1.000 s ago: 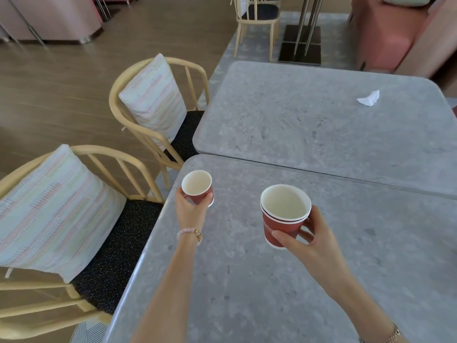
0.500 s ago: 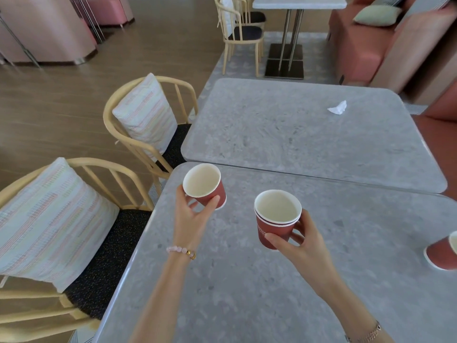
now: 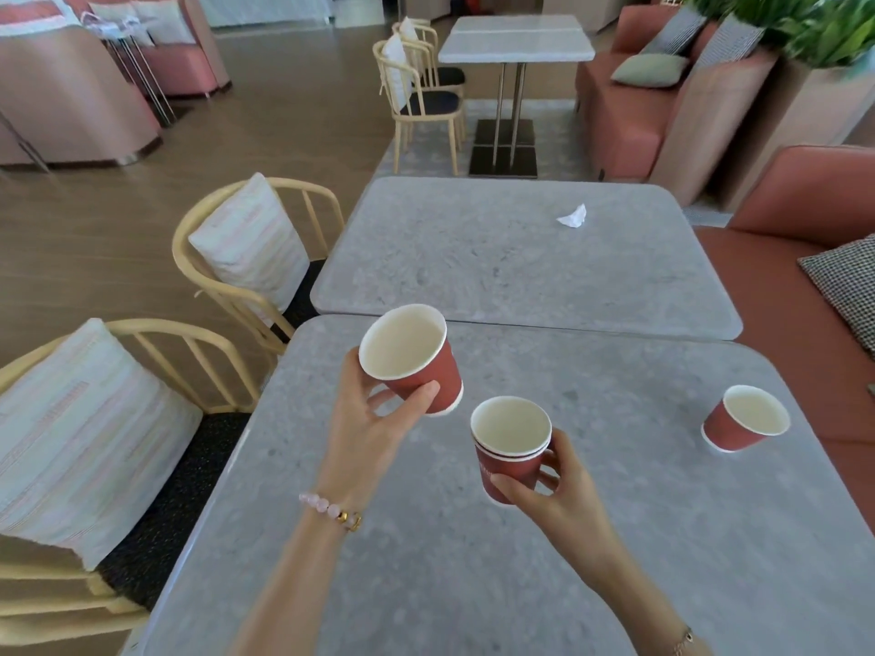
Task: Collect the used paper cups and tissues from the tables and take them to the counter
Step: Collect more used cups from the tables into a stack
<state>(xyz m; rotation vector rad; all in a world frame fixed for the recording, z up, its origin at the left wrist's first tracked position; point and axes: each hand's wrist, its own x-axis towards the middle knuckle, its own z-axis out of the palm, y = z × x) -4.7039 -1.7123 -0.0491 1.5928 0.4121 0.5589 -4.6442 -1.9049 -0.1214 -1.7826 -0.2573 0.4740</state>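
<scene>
My left hand [image 3: 367, 426] holds a red paper cup [image 3: 416, 359] tilted toward me above the near grey table [image 3: 426, 561]. Just to its right and lower, my right hand [image 3: 554, 494] grips a stack of two nested red cups [image 3: 511, 447], upright. The two hands' cups are close but apart. A third red cup [image 3: 743, 419] stands on the near table at the right. A crumpled white tissue [image 3: 573, 216] lies on the far table [image 3: 473, 258] near its back right.
Two wooden chairs with striped cushions [image 3: 251, 248] [image 3: 80, 433] stand along the left edges of the tables. A red sofa [image 3: 814, 286] with a checked pillow runs along the right. Farther back stand another table [image 3: 516, 40], chairs and a pink counter [image 3: 61, 97].
My left hand has lifted its cup up and rightward, closer to the stack in my right hand. The view has tilted up, bringing the third cup and the sofa fully into sight.
</scene>
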